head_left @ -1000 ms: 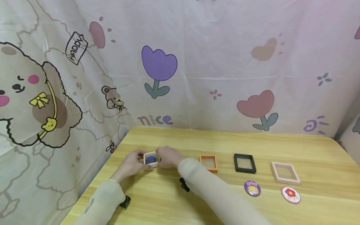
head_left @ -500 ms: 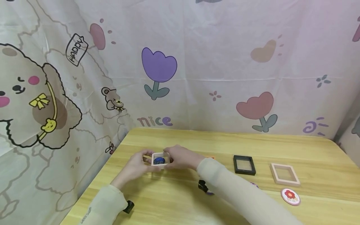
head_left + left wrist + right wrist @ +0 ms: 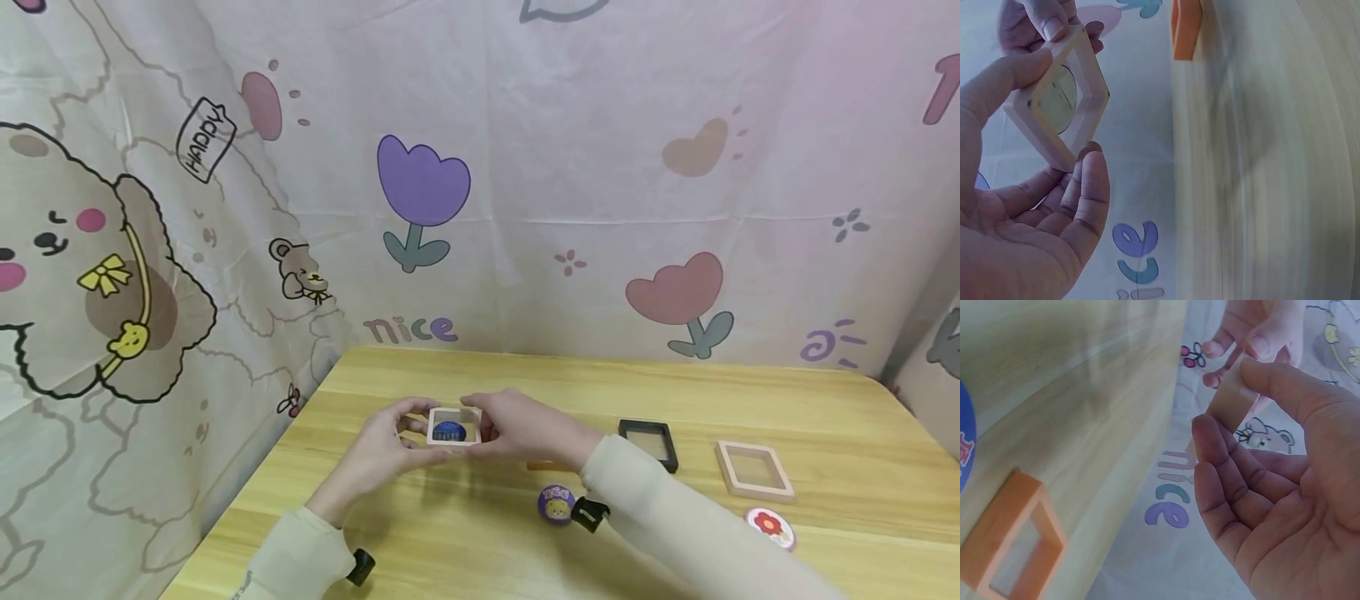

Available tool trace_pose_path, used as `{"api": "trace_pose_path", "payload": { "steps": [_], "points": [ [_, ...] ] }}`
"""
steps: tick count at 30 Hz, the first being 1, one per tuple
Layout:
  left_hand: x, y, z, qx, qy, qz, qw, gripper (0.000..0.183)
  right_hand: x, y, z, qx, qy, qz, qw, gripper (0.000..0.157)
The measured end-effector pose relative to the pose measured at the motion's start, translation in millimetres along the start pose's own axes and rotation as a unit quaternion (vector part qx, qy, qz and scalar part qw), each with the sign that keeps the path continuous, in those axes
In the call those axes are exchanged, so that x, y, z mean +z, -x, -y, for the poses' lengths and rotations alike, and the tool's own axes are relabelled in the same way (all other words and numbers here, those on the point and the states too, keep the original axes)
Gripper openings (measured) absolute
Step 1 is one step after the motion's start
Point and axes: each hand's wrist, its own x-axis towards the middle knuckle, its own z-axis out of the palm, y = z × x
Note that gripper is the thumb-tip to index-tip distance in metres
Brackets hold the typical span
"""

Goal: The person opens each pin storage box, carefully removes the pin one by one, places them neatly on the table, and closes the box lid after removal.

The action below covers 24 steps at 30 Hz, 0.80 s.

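Observation:
Between both hands, raised off the table, is a pale pink square frame (image 3: 431, 427) with a clear pane. A round blue badge (image 3: 450, 432) sits inside the pane. My left hand (image 3: 378, 446) holds the frame's left side, thumb on one edge and fingertips on another. The opposite side is pinched by my right hand (image 3: 525, 429) between thumb and fingers. From the left wrist, the badge appears as a pale disc (image 3: 1059, 103) within the tilted frame. Only the frame's edge (image 3: 1233, 403) shows in the right wrist view.
An orange frame (image 3: 988, 540) stands on the wooden table (image 3: 450, 533), largely covered by my right hand in the head view. A purple bear badge (image 3: 556, 505) lies nearby. Farther right are a black frame (image 3: 671, 442), another pink frame (image 3: 757, 492) and a flower badge (image 3: 771, 528).
Both hands have moved right with the pink frame and turned it more squarely toward the head camera. My right sleeve now covers one purple badge, while another shows left of it.

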Motion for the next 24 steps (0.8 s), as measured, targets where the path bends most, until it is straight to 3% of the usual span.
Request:
{"api": "trace_pose_path", "payload": {
  "steps": [10, 12, 18, 24],
  "points": [
    [21.5, -1.9, -12.1, 0.032, 0.063, 0.04, 0.9967, 0.076, -15.5, 33, -5, 0.018, -0.042, 0.014, 0.999, 0.077],
    [26.2, -2.5, -13.5, 0.041, 0.063, 0.045, 0.9961, 0.075, -18.0, 38, -8, 0.012, -0.046, 0.02, 0.999, 0.078],
    [36.9, -1.9, -19.3, 0.07, 0.061, 0.063, 0.9937, 0.072, -20.2, 50, -19, -0.004, -0.055, 0.03, 0.998, 0.055],
    [46.0, -1.8, -26.4, 0.098, 0.06, 0.073, 0.9907, 0.071, -29.0, 64, -20, 0.01, -0.039, 0.019, 0.999, 0.064]
  ]
}}
